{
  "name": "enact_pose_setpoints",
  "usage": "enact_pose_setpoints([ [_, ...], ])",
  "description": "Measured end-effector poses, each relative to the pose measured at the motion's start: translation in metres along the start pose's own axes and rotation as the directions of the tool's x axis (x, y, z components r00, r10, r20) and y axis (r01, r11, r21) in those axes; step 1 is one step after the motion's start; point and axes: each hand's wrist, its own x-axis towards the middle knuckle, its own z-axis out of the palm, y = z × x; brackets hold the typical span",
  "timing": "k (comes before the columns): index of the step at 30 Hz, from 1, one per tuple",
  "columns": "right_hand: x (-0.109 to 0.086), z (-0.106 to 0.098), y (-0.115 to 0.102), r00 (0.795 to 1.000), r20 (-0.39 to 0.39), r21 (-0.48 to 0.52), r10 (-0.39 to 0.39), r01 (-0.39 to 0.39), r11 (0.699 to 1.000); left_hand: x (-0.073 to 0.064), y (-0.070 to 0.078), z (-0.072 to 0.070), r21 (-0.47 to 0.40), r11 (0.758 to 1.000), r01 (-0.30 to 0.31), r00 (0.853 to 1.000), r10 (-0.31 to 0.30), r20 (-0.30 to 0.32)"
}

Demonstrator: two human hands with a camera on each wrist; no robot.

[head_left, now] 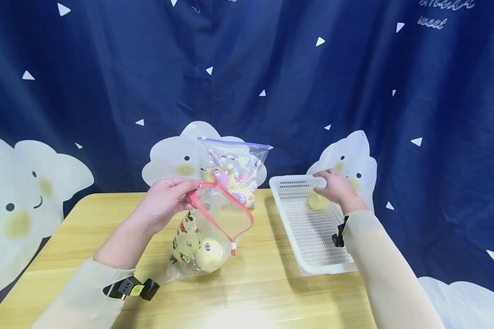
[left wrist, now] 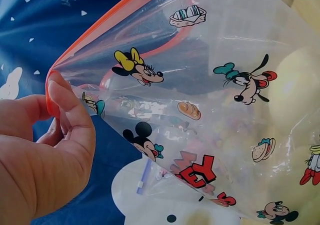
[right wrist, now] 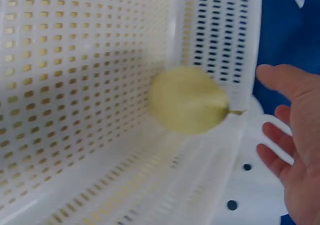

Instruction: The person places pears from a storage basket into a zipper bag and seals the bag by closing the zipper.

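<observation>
My left hand (head_left: 164,201) pinches the red zip edge of a clear cartoon-printed slider bag (left wrist: 165,100), whose mouth gapes toward the right. Pale yellow fruit (head_left: 210,255) sits inside at the bottom of that bag, which stands on the table. At the right is a white perforated basket (head_left: 276,196) with one pale yellow pear (right wrist: 187,101) in its far end, stem outward. Over the basket's far right corner hovers my right hand (head_left: 336,187), fingers spread. In the right wrist view, a gap shows between those fingers and the pear.
Behind the held bag stands a second slider bag (head_left: 234,171) with a purple zip and printed pattern, with colourful contents. The wooden table (head_left: 255,292) ends at a dark blue curtain (head_left: 238,59) printed with clouds and triangles.
</observation>
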Motion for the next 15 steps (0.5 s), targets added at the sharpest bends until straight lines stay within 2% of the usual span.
enact_pose_setpoints([
  [5, 0.0, 0.015, 0.013, 0.995, 0.084, -0.013, 0.047, -0.046, 0.999, -0.001, 0.001, 0.001, -0.015, 1.0, 0.003, 1.0, -0.003, 0.005],
  [10, -0.002, 0.022, 0.015, 0.987, 0.138, -0.026, 0.083, -0.081, 0.996, -0.001, 0.002, 0.001, -0.029, 0.999, 0.019, 1.0, -0.019, -0.001],
  [15, -0.003, 0.025, 0.016, 0.97, 0.182, -0.018, 0.159, -0.158, 0.987, -0.002, 0.002, -0.001, -0.033, 0.999, 0.014, 1.0, -0.014, 0.001],
])
